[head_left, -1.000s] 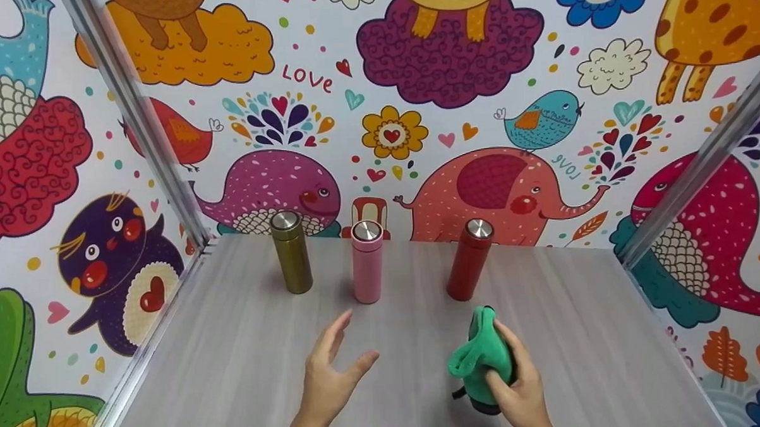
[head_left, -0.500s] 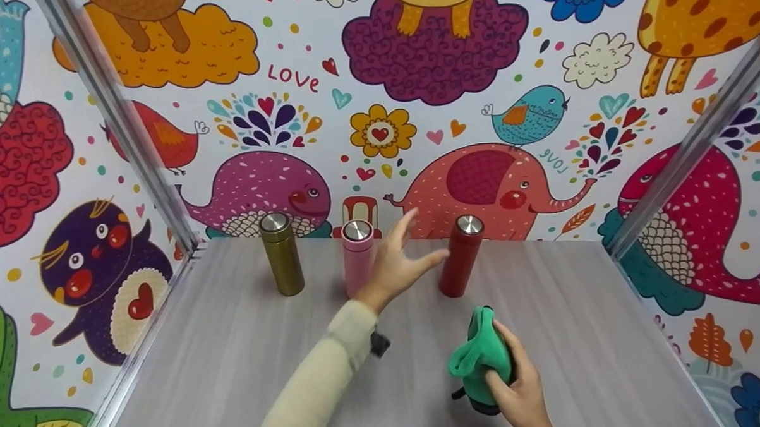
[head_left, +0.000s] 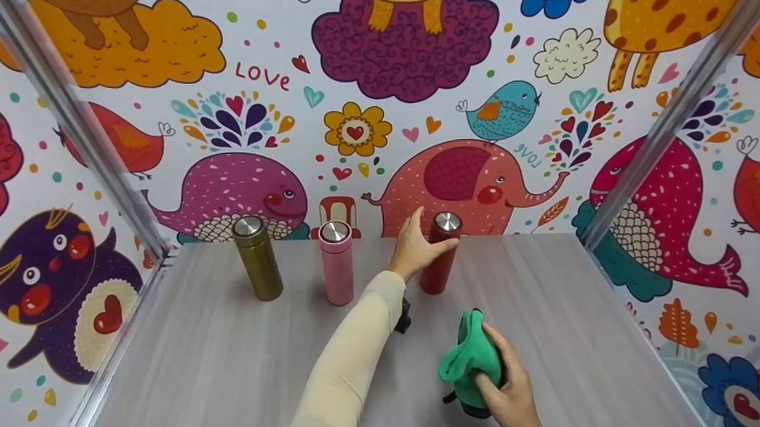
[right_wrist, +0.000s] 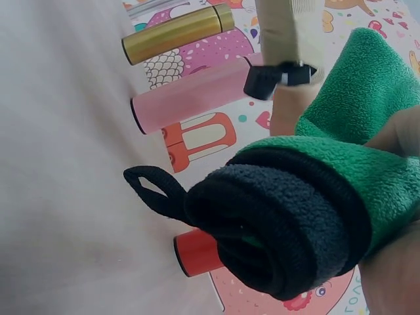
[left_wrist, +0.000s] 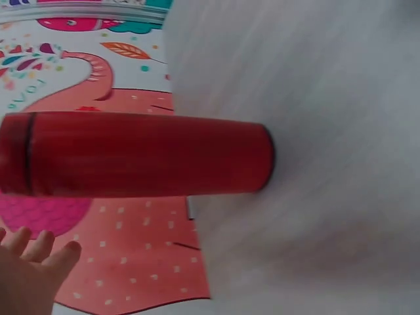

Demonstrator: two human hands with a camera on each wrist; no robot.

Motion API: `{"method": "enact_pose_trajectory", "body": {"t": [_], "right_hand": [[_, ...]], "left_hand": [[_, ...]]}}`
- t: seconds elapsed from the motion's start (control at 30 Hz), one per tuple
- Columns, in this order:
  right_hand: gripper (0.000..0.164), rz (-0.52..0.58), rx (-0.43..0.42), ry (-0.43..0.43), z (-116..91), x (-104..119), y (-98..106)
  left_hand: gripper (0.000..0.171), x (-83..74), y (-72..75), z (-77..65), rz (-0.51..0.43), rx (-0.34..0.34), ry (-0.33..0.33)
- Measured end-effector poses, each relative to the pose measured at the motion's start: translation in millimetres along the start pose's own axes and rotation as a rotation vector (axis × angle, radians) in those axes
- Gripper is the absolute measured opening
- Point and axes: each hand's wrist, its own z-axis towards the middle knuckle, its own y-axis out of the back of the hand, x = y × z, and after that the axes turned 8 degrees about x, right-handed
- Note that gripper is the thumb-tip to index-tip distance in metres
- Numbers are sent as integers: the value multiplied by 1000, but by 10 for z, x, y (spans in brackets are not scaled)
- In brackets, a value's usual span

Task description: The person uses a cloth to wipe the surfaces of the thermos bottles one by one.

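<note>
A red thermos (head_left: 437,265) with a silver-topped lid stands upright at the back of the table. My left hand (head_left: 418,247) is at its left side near the lid, thumb and fingers spread around it without gripping. In the left wrist view, the fingers (left_wrist: 60,261) show apart from the red thermos (left_wrist: 151,154). My right hand (head_left: 511,386) holds a folded green towel (head_left: 477,358) above the front of the table. Seen from the right wrist, the towel (right_wrist: 341,151) has a grey inner side, black edging and a black hanging loop; it partly hides the red thermos (right_wrist: 197,251).
A pink thermos (head_left: 338,272) and a gold thermos (head_left: 258,268) stand upright left of the red one. The grey table (head_left: 189,365) meets a cartoon-printed wall behind. Metal posts (head_left: 661,121) rise at the back corners. A black wrist camera (head_left: 404,317) sits on the left forearm.
My left hand has reached forward and right, passing the pink thermos to the red one. The right hand keeps holding the towel. The head view has turned slightly right.
</note>
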Motion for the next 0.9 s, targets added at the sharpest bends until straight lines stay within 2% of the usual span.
{"method": "enact_pose_trajectory", "body": {"t": [0.1, 0.27, 0.4, 0.47, 0.57, 0.7, 0.9], "right_hand": [[83, 8, 6, -8, -14, -10, -5], [82, -4, 0, -10, -28, -28, 14], [82, -11, -11, -15, -35, -28, 51], [81, -14, -13, -15, -31, -17, 48], [79, -8, -15, -2, -16, -8, 41], [77, -4, -19, 30, 5, -23, 33], [78, 19, -4, 60, 40, -6, -29]], "left_hand": [[94, 25, -50, 19, -8, -3, -1], [71, -3, -86, 31, -14, -22, -88], [68, -36, -64, -35, 5, -29, -136], [68, -53, 17, -123, -1, -34, -166], [69, -104, 185, -311, -31, -41, -237], [70, -163, 438, -686, -78, -31, -310], [69, -98, 691, -1329, -84, 6, -323]]}}
